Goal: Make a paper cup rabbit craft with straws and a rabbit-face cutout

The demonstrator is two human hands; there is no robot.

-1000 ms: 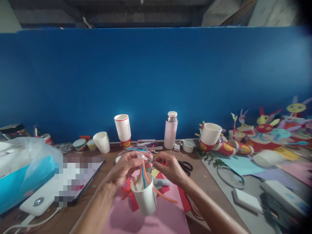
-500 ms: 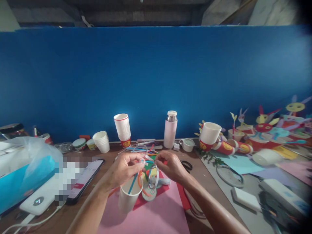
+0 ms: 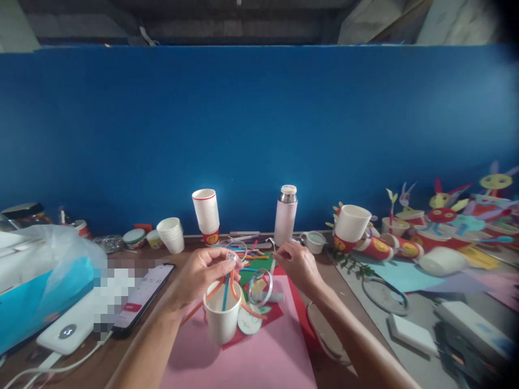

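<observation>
My left hand (image 3: 217, 270) pinches the top of a blue stick (image 3: 225, 296), where a small clear or whitish piece shows at the fingertips. Orange bendy strips (image 3: 234, 286) hang beside that stick, over a white paper cup (image 3: 221, 327). The stick's lower end reaches inside the cup's mouth. My right hand (image 3: 298, 265) is closed on a thin, curled white strip (image 3: 272, 247) to the right. Between the hands stands a roll of tape (image 3: 261, 287). A round paper cutout (image 3: 249, 322) with green markings lies beside the cup, on pink paper (image 3: 251, 364).
Stacked cups (image 3: 205, 210) and a pink thermos (image 3: 286, 216) stand along the blue partition (image 3: 259, 119). To the left are a phone (image 3: 140, 300), a power bank (image 3: 67, 332) and a plastic bag (image 3: 77, 254). Paper-cup figures (image 3: 440, 216) crowd the right.
My right hand has moved right, away from my left hand, with the thin white strip in its fingers. My left hand still pinches the blue stick above the cup.
</observation>
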